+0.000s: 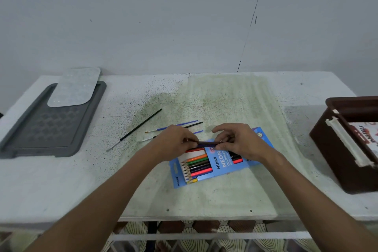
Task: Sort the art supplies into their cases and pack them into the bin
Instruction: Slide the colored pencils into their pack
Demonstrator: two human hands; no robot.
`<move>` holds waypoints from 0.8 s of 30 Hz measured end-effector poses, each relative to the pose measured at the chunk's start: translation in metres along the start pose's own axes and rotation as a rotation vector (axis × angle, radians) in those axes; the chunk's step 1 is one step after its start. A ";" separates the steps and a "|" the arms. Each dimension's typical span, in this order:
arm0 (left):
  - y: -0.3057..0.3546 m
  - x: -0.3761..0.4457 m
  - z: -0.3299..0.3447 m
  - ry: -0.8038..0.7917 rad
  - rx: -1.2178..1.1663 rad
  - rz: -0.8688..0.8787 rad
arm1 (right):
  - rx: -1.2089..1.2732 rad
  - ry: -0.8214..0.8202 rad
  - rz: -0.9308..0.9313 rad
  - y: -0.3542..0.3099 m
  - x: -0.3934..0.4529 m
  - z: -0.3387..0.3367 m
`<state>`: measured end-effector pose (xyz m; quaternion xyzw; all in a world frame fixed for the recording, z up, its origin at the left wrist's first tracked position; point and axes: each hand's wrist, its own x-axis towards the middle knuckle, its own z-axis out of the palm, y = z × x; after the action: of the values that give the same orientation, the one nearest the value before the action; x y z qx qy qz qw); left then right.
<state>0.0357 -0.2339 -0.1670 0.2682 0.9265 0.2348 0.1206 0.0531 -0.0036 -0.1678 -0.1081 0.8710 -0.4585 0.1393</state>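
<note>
My left hand (173, 142) and right hand (241, 141) pinch one dark pencil (207, 143) by its ends above the blue pencil case (219, 164); four brushes (141, 127) lie just behind, a grey tray (30, 135) far left, one brown bin (331, 149) right

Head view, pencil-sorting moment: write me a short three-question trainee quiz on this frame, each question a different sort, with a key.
1. True or false: the left hand and right hand each hold one end of a dark pencil above the blue pencil case.
2. Multiple choice: where do the loose paintbrushes lie? A. in the brown bin B. on the table, beyond the left hand C. on the grey tray
3. Fill in: the word printed largest on the case is ____.

Key: 1 true; 2 B; 3 NEON.
</note>
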 end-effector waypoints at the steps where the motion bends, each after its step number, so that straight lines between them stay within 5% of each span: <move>1: -0.002 -0.002 -0.001 -0.020 0.001 -0.017 | -0.006 0.000 0.008 0.003 0.000 -0.002; 8: 0.000 0.004 -0.008 -0.119 0.223 -0.091 | -0.055 0.006 0.012 0.005 0.000 -0.010; 16: 0.031 0.005 0.002 0.032 0.495 0.153 | 0.157 0.020 -0.020 0.001 0.003 -0.011; 20: 0.026 -0.013 0.010 0.044 0.460 0.120 | 0.152 -0.018 -0.022 -0.001 -0.001 -0.009; 24: 0.007 -0.045 0.017 0.054 0.309 -0.007 | -0.108 -0.016 -0.066 0.003 -0.009 -0.012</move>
<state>0.0814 -0.2475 -0.1739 0.2740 0.9554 0.0963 0.0537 0.0574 0.0103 -0.1627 -0.1475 0.8895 -0.4141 0.1249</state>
